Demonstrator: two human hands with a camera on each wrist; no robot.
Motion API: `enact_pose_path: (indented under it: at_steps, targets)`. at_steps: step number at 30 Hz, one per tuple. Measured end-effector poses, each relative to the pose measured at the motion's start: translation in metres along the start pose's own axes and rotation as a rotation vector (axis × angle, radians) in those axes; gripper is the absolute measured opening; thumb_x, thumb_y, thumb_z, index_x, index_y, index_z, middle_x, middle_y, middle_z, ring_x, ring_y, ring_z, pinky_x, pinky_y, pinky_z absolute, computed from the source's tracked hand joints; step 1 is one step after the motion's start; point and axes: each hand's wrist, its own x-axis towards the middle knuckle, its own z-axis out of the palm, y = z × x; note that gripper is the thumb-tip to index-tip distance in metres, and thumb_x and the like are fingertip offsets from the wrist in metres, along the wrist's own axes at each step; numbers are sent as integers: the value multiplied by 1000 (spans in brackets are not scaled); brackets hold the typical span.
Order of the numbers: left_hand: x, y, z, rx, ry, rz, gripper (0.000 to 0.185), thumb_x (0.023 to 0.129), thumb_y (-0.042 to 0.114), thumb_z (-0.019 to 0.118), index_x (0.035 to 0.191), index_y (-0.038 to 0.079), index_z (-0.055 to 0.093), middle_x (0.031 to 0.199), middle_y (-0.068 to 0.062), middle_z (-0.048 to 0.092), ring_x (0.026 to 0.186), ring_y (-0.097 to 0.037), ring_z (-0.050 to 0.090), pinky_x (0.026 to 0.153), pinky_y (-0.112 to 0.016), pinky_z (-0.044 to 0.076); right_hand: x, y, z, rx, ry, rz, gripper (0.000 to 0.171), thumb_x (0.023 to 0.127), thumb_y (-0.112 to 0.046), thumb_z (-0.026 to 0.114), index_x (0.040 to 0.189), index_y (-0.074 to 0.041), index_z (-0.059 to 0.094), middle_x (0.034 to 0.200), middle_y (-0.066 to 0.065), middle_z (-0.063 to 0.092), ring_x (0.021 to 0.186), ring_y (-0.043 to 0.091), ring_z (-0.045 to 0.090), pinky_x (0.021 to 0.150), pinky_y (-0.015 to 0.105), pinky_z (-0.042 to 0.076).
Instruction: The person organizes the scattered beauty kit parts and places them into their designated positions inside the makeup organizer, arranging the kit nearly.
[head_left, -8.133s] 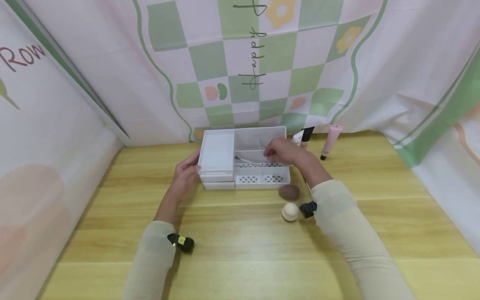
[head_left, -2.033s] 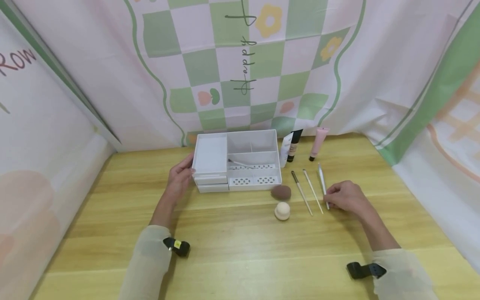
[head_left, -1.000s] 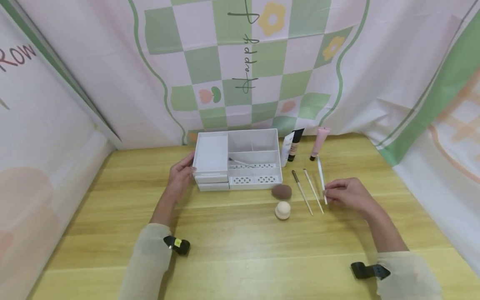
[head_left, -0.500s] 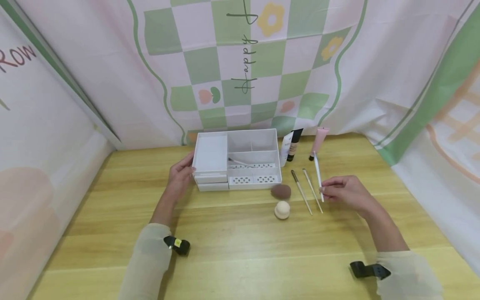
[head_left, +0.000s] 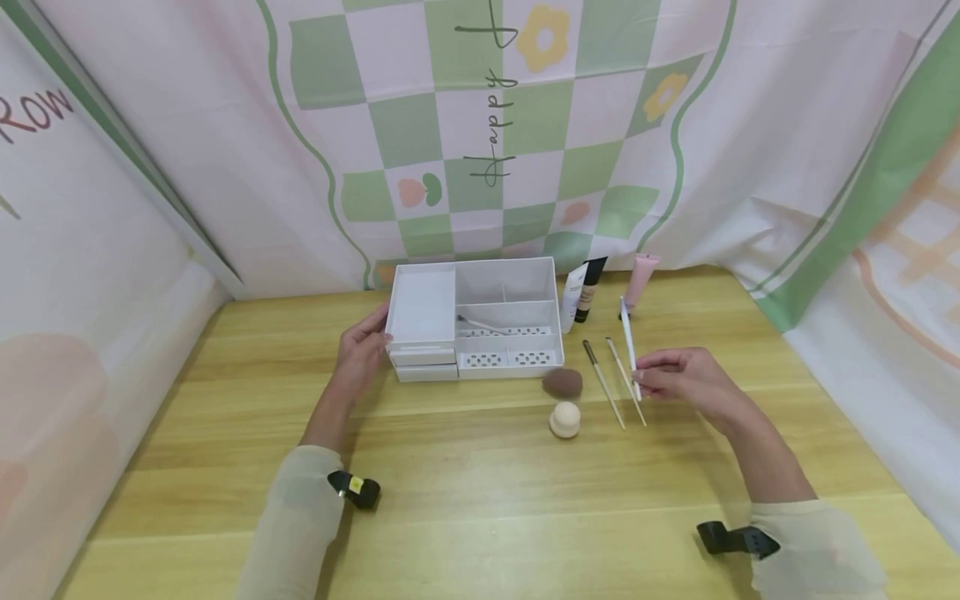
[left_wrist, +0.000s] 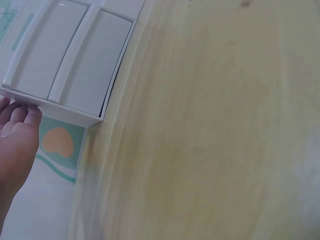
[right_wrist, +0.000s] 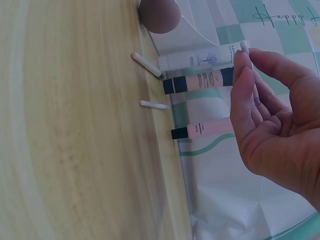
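In the head view my right hand (head_left: 686,383) pinches a slim white pen-like stick (head_left: 628,337) near its lower end, between thumb and fingertips. The stick tilts up, over a thin makeup brush (head_left: 618,358) on the table. From the right wrist view, a rounded white end of the stick (right_wrist: 244,47) shows at the fingertips of my right hand (right_wrist: 280,110). My left hand (head_left: 358,358) rests against the left side of a white makeup organizer (head_left: 423,304), fingers along its wall; the left wrist view shows those fingers touching it beneath two drawer fronts (left_wrist: 95,60).
A brush (head_left: 487,326) lies in the organizer's middle compartment. On the table are a dark-handled brush (head_left: 603,383), a brown makeup sponge (head_left: 562,383) and a cream round sponge (head_left: 565,419). White (head_left: 573,296), black-topped (head_left: 590,292) and pink (head_left: 641,279) tubes stand by the curtain.
My right hand has moved from inside the organizer to the right, picked the white stick up off the table, and shifted it slightly left and up. The left hand stays at the organizer.
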Motion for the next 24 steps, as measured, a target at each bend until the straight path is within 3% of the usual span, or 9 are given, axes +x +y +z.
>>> enact_pose_path:
  at_steps: [13, 24]
  targets:
    - [1, 1, 0, 3, 21, -25, 63, 94, -8, 40, 155, -7, 26, 169, -17, 23, 158, -30, 23, 115, -18, 44, 1, -10, 8, 11, -37, -32, 32, 95, -6, 64, 120, 15, 62, 86, -12, 76, 79, 4, 70, 75, 22, 65]
    - [0, 1, 0, 4, 13, -16, 63, 93, -8, 40, 155, -8, 26, 169, -18, 22, 159, -31, 21, 118, -20, 42, 5, -22, 14, -18, -58, -53, 44, 96, -8, 64, 128, 20, 53, 87, -13, 76, 80, 4, 71, 78, 22, 65]
